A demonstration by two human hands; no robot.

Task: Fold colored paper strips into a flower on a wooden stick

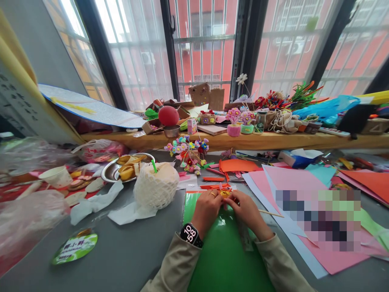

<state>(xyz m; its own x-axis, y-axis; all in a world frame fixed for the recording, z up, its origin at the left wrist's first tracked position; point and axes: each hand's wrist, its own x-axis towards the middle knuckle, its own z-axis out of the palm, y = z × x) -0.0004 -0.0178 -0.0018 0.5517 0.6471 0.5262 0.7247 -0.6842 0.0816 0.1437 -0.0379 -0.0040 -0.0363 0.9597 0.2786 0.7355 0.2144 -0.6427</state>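
Note:
My left hand and my right hand meet above a glossy green sheet. Both have their fingers pinched on a small yellow-and-orange craft piece, partly covered by the fingertips. Its exact kind cannot be made out. A thin wooden stick sticks out to the right from behind my right hand. Below that hand a clear ruler-like strip lies on the green sheet. Orange paper strips lie just beyond my fingers.
Left of the sheet stands a coconut in white foam netting, beside a metal bowl with peels. Pink paper spreads on the right. Behind are fuzzy flowers and a crowded wooden sill. A green-and-white tag lies left.

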